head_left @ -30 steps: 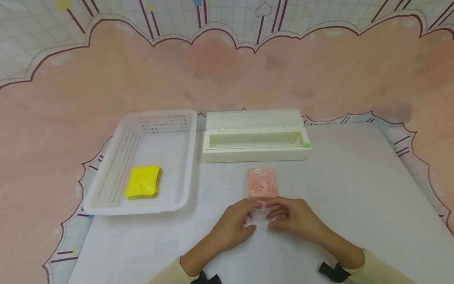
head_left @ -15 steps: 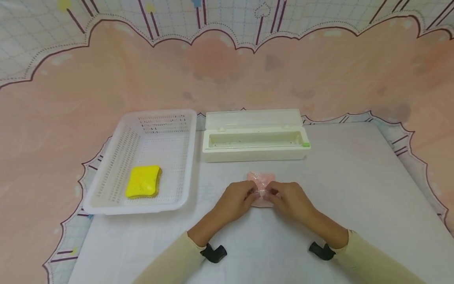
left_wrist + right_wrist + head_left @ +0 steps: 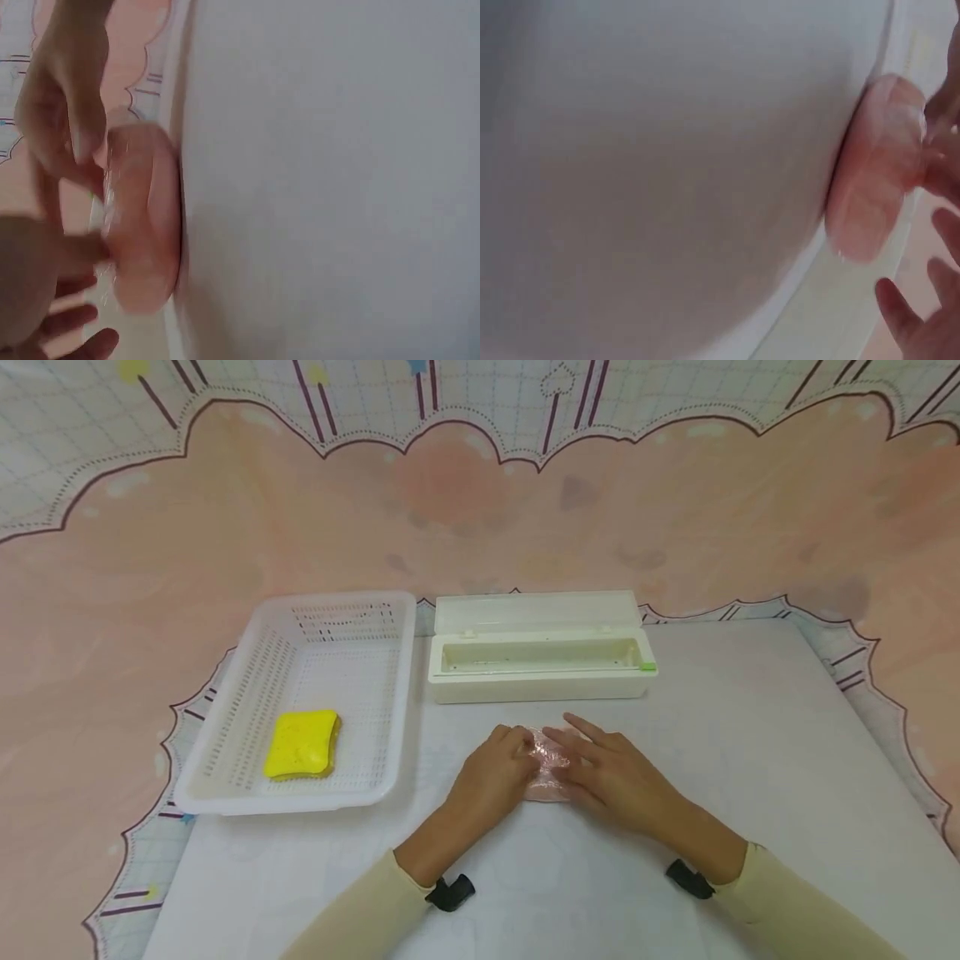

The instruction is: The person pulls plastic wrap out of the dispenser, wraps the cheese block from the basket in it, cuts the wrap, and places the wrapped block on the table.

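A pink, flat-sided block [image 3: 547,768] in crinkled clear plastic wrap lies on the white tabletop in front of an open white box. My left hand [image 3: 491,777] is at its left edge, knuckles bent, fingertips touching the wrap; whether they pinch it I cannot tell. On the right side, my right hand [image 3: 618,777] lies with fingers spread and fairly straight, fingertips over the packet. In the left wrist view, one digit presses against the side of the pink block [image 3: 142,217]. The right wrist view shows the wrapped block [image 3: 877,165] low on the table, with blurred fingers beside it.
Behind the hands stands the long white box [image 3: 543,685], its lid raised and a green tab at its right end. To the left is a white perforated basket [image 3: 408,693] holding a yellow pillow-shaped block [image 3: 302,743]. A patterned cloth [image 3: 480,527] hangs behind the table.
Both hands have moved forward from the packet's near edge onto it, bringing the wrap over the block. Over the last half second my right fingers have uncurled and spread.
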`<state>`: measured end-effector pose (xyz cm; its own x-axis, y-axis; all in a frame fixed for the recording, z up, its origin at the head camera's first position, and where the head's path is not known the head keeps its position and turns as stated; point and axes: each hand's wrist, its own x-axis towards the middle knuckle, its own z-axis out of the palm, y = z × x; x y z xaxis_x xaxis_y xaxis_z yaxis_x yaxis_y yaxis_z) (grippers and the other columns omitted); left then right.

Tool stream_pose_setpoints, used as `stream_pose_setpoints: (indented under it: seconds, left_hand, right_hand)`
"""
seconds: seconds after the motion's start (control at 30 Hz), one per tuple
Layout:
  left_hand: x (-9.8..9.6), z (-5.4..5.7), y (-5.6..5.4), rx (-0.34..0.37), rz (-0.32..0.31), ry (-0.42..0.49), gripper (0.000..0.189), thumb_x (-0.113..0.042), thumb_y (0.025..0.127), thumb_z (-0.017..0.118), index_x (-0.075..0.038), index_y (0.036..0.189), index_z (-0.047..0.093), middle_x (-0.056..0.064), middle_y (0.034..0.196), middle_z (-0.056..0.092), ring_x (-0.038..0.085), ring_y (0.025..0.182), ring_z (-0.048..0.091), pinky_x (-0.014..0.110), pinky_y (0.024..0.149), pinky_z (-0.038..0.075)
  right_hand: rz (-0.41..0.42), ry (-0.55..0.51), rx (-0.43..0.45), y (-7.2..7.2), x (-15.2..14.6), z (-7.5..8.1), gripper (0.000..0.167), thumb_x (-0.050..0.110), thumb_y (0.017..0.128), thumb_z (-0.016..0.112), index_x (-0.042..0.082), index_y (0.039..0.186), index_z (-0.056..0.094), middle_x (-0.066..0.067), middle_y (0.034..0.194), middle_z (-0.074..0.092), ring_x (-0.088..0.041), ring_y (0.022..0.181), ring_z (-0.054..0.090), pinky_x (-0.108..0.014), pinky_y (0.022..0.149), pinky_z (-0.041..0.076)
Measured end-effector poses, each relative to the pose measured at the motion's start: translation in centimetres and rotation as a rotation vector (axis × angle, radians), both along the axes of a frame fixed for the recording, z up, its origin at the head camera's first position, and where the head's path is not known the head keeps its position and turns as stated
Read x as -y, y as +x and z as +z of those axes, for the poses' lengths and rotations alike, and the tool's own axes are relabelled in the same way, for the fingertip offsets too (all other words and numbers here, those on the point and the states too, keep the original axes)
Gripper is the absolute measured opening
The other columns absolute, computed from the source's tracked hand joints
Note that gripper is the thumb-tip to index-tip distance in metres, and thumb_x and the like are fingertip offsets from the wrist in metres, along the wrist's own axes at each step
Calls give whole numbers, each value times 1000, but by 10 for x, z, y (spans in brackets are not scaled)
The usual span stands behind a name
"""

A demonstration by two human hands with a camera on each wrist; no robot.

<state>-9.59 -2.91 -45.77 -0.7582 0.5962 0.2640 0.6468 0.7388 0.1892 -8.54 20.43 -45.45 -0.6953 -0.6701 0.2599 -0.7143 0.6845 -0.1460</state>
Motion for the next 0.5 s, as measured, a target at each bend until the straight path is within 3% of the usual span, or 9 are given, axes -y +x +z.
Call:
stream_pose_setpoints:
  seconds: [0.07, 0.17, 0.23, 0.33, 0.5]
  left_hand:
    - [6, 2, -1, -24, -76, -132, 19, -27, 96, 72, -18, 111, 79, 1, 145, 57, 23, 137, 51, 36, 91, 57]
    - [15, 6, -3, 53, -156, -262, 39, -37, 101, 63, -18, 135, 67, 1, 168, 31, 24, 157, 25, 46, 108, 49]
    - [18, 6, -6, 133, -183, -305, 49, -41, 102, 61, -20, 145, 58, 0, 171, 20, 23, 159, 18, 49, 114, 44]
    - [21, 4, -10, 234, -200, -320, 58, -43, 101, 63, -21, 152, 48, 0, 172, 16, 21, 159, 17, 53, 115, 42]
    - [20, -2, -14, 297, -203, -305, 63, -46, 96, 69, -22, 150, 46, -2, 171, 22, 19, 158, 22, 55, 113, 43]
  right_hand:
    - [49, 97, 29, 1, -6, 2, 45, 41, 95, 70, 20, 135, 68, -2, 159, 46, -30, 151, 38, -55, 106, 47]
    - [98, 203, 129, 0, -11, 4, 59, 45, 97, 65, 17, 148, 55, -4, 166, 35, -29, 154, 32, -59, 114, 39]
    - [107, 244, 190, -1, -13, 3, 65, 45, 98, 64, 14, 153, 47, -5, 168, 30, -28, 155, 30, -59, 117, 36]
    - [116, 250, 229, -4, -13, 1, 66, 40, 98, 66, 12, 154, 45, -8, 167, 30, -31, 154, 31, -59, 116, 36]
    - [127, 185, 214, -8, -10, -3, 58, 26, 95, 72, 14, 149, 54, -10, 158, 47, -32, 147, 43, -57, 112, 42]
